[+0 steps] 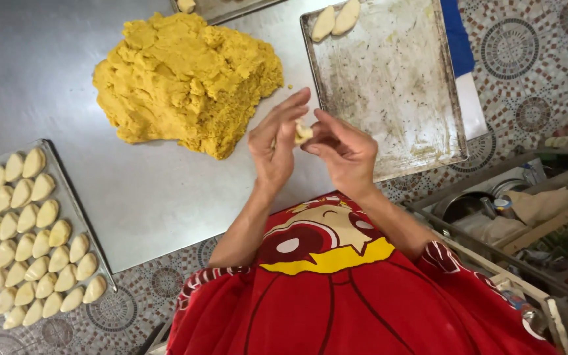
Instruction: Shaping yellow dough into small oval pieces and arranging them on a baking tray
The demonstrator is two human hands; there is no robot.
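Steel worktop fills most of the frame, with a big yellow dough mound at upper centre. Dead centre, the small dough piece sits pinched between both hands: left hand fingers curled against it, right hand gripping from the other side. Full tray of shaped pieces at lower left, nearly bare tray upper right.
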